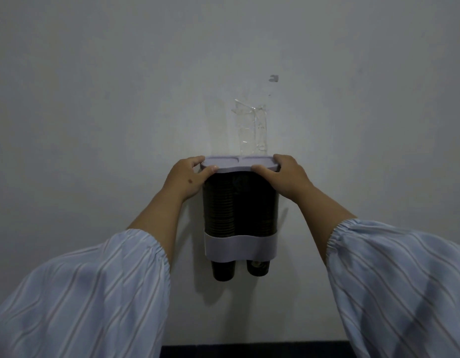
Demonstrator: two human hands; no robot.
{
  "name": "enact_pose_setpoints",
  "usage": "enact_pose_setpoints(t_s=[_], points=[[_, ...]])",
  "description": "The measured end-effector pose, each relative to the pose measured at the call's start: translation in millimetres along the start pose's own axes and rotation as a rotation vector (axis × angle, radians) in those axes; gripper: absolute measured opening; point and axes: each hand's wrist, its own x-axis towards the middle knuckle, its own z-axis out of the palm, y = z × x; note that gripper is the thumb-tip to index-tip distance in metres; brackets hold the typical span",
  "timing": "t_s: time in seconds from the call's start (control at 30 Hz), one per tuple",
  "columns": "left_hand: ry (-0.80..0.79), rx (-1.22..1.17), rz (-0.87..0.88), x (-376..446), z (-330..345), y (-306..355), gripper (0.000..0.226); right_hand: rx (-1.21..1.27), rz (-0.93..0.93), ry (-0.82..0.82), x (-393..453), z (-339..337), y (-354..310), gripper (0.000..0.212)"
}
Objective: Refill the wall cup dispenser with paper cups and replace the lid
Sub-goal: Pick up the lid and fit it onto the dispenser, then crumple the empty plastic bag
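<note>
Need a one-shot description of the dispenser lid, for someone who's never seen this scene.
On the pale wall hangs a dark two-tube cup dispenser. The lid is the flat lilac plate capping it, gripped by the left hand and right hand. Unlike the lilac band lower down, it lies horizontal.

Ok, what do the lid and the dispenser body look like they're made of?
The lid looks like matte pale lilac plastic: moulded grooves, no gloss. The dispenser body seems dark tinted see-through plastic, since stacked cup rims show through on its left side. The band at the bottom matches the lid. The dim light leaves this uncertain.
</note>
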Motion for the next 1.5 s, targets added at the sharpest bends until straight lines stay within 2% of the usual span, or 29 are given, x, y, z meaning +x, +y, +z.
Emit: enact_pose_setpoints(t_s=[0.13,0.23,0.4,0.6,0.73,0.93,1.27,1.4,1.5], points=[[0.156,0.02,0.02,-13.8,10.3,2.7,0.06,0.109,-0.021,-0.016,-14.9,5.3,15.5,0.075],[0.174,0.056,0.028,-27.5,22.2,4.2,0.064,0.04,-0.023,-0.048,-31.0,6.9,33.4,0.074],[0.166,-0.076,-0.014,-74.7,57.5,-1.3,0.069,0.012,0.079,-0.101,-72.0,7.2,75.8,0.076],[-0.077,-0.173,-0.203,-167.4,123.4,-21.9,0.073,-0.004,0.282,-0.205,-149.4,6.9,146.6,0.073],[-0.297,-0.104,-0.297,-230.0,165.5,-29.2,0.069,-0.05,0.396,-0.322,-212.7,6.4,195.3,0.068],[-0.604,-0.077,-0.344,-309.0,223.5,-17.2,0.061,-0.151,0.613,-0.477,-308.9,-6.3,259.6,0.065],[-1.068,-0.037,-0.375,-410.7,297.9,22.0,0.069,-0.243,0.876,-0.584,-419.2,-30.3,309.3,0.063],[-1.168,-0.113,-0.425,-440.6,315.6,34.2,0.06,-0.241,0.867,-0.622,-441.2,-29.7,316.1,0.056],[-1.161,-0.212,-0.567,-451.4,325.9,38.9,0.055,-0.241,0.831,-0.629,-449.8,-31.6,319.8,0.039]])
